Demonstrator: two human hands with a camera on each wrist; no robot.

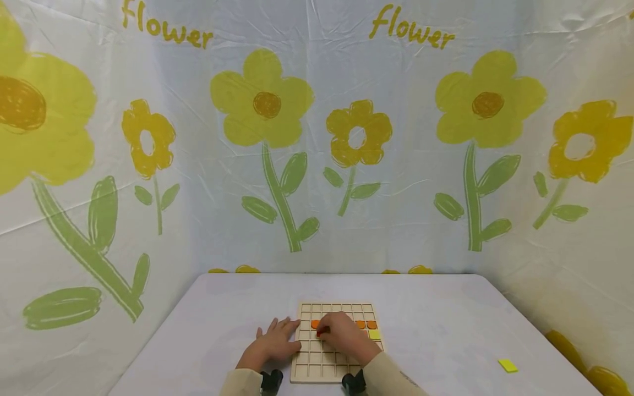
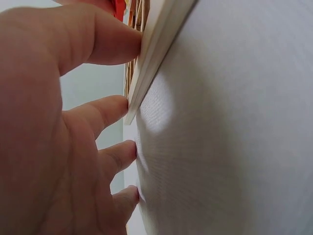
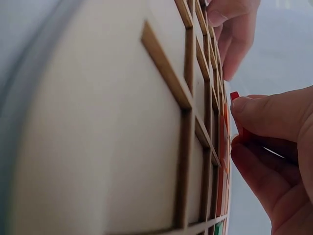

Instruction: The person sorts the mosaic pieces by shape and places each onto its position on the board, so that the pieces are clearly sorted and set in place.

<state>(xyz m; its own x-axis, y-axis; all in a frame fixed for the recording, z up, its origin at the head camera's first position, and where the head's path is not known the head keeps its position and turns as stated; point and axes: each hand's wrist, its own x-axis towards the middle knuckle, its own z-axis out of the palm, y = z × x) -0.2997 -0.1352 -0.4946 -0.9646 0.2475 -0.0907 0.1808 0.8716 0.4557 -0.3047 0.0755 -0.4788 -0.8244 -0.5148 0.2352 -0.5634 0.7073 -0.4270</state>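
A wooden grid board [image 1: 317, 372] lies on the table. My left hand [image 1: 274, 342] is at its left side, fingers spread; in the left wrist view the thumb [image 2: 115, 44] and a fingertip touch the board's edge, other fingertips rest on the table. Over the board's middle, my right hand [image 1: 344, 336] pinches a small red piece [image 3: 235, 96] between thumb and fingers, just above the grid. Its full shape is hidden by the fingers. Orange discs [image 1: 315, 324] sit in one row of cells, with a yellow square tile [image 1: 374, 334] below the row's right end. The right hand covers some cells.
Another yellow tile [image 1: 507, 366] lies alone on the white table [image 1: 436, 313], right of the board. A white cloth printed with flowers [image 1: 267, 104] hangs behind and along both sides. A green piece [image 3: 218, 228] shows in the board in the right wrist view.
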